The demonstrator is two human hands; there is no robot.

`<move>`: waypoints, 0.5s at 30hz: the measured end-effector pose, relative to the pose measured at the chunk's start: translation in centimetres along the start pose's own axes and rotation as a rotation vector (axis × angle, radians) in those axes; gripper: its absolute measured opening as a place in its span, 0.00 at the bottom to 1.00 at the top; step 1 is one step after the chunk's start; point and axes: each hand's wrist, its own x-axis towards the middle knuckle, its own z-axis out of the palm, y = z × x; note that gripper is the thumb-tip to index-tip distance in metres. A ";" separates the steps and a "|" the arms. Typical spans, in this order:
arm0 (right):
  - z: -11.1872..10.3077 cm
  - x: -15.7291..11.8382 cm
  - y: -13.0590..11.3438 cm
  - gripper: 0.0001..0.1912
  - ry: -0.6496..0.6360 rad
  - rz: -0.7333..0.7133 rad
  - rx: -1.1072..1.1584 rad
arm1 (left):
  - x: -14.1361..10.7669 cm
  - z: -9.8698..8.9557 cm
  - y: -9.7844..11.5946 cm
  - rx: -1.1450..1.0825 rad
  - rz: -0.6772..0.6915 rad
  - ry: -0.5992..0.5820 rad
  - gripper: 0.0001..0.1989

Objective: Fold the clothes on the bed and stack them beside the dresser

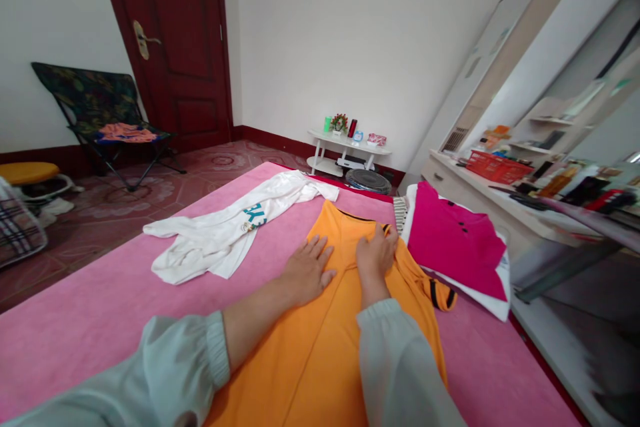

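Note:
An orange shirt [320, 347] with black trim lies spread on the pink bed cover. My left hand [307, 271] rests flat on its left side near the shoulder, fingers apart. With curled fingers, my right hand [376, 252] grips the fabric by the black-edged collar; the fingertips are partly hidden. One sleeve with black stripes [440, 292] sticks out at the right. Left of the orange shirt is a rumpled white shirt [220, 230] with teal lettering. To the right, a folded magenta shirt [455, 240] tops a small stack of clothes.
The pink bed cover [100, 327] spreads beneath the clothes. Along the right stands a dresser [500, 193] with a red basket [497, 167] and bottles. Beyond the bed are a small white table [325, 137], a camouflage folding chair [100, 100] and a dark red door [180, 33].

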 end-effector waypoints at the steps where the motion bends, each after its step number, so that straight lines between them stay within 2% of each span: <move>1: -0.3 -0.3 -0.1 0.27 0.035 -0.001 -0.028 | -0.1 0.1 0.0 0.008 -0.001 0.002 0.31; 4: -0.6 -0.6 -0.8 0.24 0.146 -0.094 0.009 | -0.3 0.2 0.1 0.017 -0.003 0.020 0.31; 6: -0.2 -0.2 -1.4 0.22 0.138 -0.200 0.086 | -0.4 0.2 0.1 0.019 -0.004 0.036 0.31; 8: 0.9 0.8 -2.0 0.21 0.021 -0.253 0.121 | -0.3 0.4 0.1 0.016 0.001 0.049 0.31; 12: 4.0 3.7 -2.9 0.20 -0.276 -0.204 -0.045 | -0.4 0.5 0.1 -0.002 -0.005 0.058 0.32; 15: 6.1 5.3 -3.3 0.17 -0.339 -0.210 -0.151 | -0.5 0.3 0.2 -0.007 -0.023 0.051 0.31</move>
